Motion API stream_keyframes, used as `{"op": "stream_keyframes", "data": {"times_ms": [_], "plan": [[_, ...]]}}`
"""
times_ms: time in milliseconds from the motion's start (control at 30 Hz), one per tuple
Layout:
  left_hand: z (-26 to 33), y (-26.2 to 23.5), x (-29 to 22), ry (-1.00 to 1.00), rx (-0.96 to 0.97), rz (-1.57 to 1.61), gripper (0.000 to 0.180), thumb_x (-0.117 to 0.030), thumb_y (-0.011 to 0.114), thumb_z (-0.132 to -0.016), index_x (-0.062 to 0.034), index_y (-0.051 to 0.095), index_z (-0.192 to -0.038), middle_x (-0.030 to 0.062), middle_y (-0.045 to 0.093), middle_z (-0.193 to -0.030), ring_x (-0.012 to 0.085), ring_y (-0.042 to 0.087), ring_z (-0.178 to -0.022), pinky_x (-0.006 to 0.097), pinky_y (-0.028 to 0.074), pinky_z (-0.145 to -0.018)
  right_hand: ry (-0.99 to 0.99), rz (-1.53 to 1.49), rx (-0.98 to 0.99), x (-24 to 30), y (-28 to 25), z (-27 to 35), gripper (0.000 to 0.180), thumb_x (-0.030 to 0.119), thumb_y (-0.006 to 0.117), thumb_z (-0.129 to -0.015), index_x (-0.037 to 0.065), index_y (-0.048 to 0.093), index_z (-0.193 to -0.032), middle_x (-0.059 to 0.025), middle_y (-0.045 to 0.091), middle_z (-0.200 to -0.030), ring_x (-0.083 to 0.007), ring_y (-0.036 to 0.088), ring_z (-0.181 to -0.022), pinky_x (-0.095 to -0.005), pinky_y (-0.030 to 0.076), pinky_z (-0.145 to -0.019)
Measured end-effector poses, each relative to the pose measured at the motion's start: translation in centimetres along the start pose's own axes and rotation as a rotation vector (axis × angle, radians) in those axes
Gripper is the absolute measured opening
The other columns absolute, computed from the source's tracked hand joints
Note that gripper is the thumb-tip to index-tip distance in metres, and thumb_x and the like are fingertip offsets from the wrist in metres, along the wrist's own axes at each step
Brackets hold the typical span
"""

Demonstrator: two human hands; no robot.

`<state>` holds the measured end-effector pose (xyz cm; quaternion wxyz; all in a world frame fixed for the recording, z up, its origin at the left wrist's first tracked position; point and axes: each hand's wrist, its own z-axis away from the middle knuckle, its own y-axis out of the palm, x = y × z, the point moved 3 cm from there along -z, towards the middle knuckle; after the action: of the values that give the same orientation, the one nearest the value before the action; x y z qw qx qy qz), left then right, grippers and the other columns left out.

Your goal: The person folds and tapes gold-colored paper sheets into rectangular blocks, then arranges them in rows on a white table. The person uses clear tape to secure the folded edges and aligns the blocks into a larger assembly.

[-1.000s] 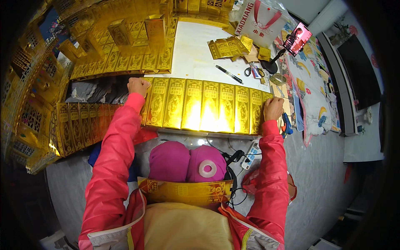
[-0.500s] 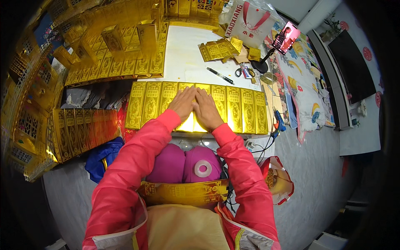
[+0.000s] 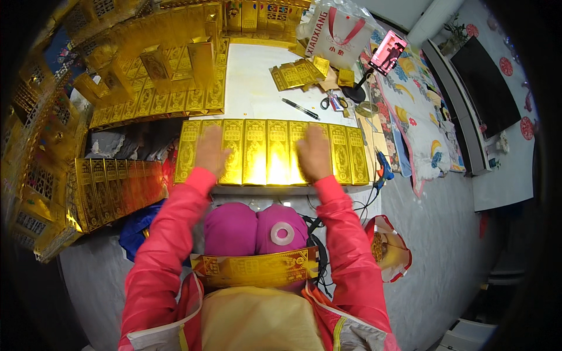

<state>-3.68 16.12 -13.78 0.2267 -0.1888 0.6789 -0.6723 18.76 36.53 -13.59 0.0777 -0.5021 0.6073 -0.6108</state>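
A row of several narrow gold boxes or folded panels [image 3: 254, 153], embossed with patterns, lies side by side along the table's near edge. My left hand [image 3: 211, 152] is over the left part of the row, palm down, with its thumb held apart. Over the right part is my right hand [image 3: 315, 153], also palm down. Both are slightly blurred, and neither holds anything. Whether they press on the gold surface or hover just over it is unclear. A translucent tape roll [image 3: 282, 233] rests on my purple-clad leg, and a gold printed strip [image 3: 257, 268] lies across my lap.
Beyond the row lie a pen [image 3: 301, 109], scissors [image 3: 335, 102] and gold card pieces [image 3: 297, 74]. A phone on a stand [image 3: 388, 52] and a white bag [image 3: 336, 38] stand behind. Gold box structures [image 3: 158, 88] fill the left. A blue glue gun [image 3: 384, 167] hangs at the right edge.
My hands, which lay together flat on the middle of the gold row, have slid apart, the left one leftward and the right one rightward. The whole view has shifted slightly.
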Motion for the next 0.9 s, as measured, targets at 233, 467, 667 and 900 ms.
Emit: {"op": "stream_keyframes", "data": {"times_ms": [233, 467, 667, 900], "plan": [[1.4, 1.3, 3.5, -0.089, -0.070, 0.149, 0.064, -0.035, 0.048, -0.098, -0.0013, 0.029, -0.149, 0.0188, 0.027, -0.156, 0.0339, 0.021, -0.146, 0.049, 0.014, -0.119, -0.121, 0.107, -0.004, 3.7, 3.4, -0.4, 0.057, 0.035, 0.057, -0.093, 0.000, 0.046, -0.137, -0.0200, 0.043, -0.145, -0.0379, 0.039, -0.135, -0.0560, 0.027, -0.110], [-2.0, 1.7, 17.8, -0.757, -0.312, 1.057, 0.076, -0.053, 0.053, -0.095, 0.0015, 0.035, -0.146, 0.0277, 0.042, -0.144, 0.0333, 0.047, -0.131, 0.042, 0.040, -0.105, -0.002, 0.125, -0.177, -1.0, -2.8, 0.5, 0.037, 0.026, 0.056, -0.096, -0.004, 0.056, -0.117, -0.0249, 0.058, -0.122, -0.0414, 0.053, -0.112, -0.0456, 0.041, -0.099], [-7.7, 1.9, 19.2, -0.928, -0.386, 2.103, 0.087, -0.037, 0.066, -0.093, -0.0103, 0.012, -0.156, 0.0250, 0.024, -0.154, 0.0377, 0.034, -0.139, 0.042, 0.042, -0.108, 0.018, -0.133, -0.111, 2.4, -4.8, 2.3, 0.034, 0.022, 0.056, -0.097, -0.004, 0.055, -0.119, -0.0241, 0.059, -0.119, -0.0406, 0.054, -0.111, -0.0431, 0.043, -0.097], [-8.2, 0.6, 18.8, -0.940, -0.532, 2.190, 0.081, -0.027, 0.073, -0.088, 0.0028, 0.027, -0.147, 0.0288, 0.026, -0.146, 0.0401, 0.041, -0.130, 0.046, 0.050, -0.099, 0.108, -0.287, -0.057, 4.4, -5.5, 1.4, 0.033, 0.018, 0.057, -0.097, -0.002, 0.054, -0.124, -0.0203, 0.060, -0.118, -0.0298, 0.065, -0.093, -0.0363, 0.052, -0.081]]}}
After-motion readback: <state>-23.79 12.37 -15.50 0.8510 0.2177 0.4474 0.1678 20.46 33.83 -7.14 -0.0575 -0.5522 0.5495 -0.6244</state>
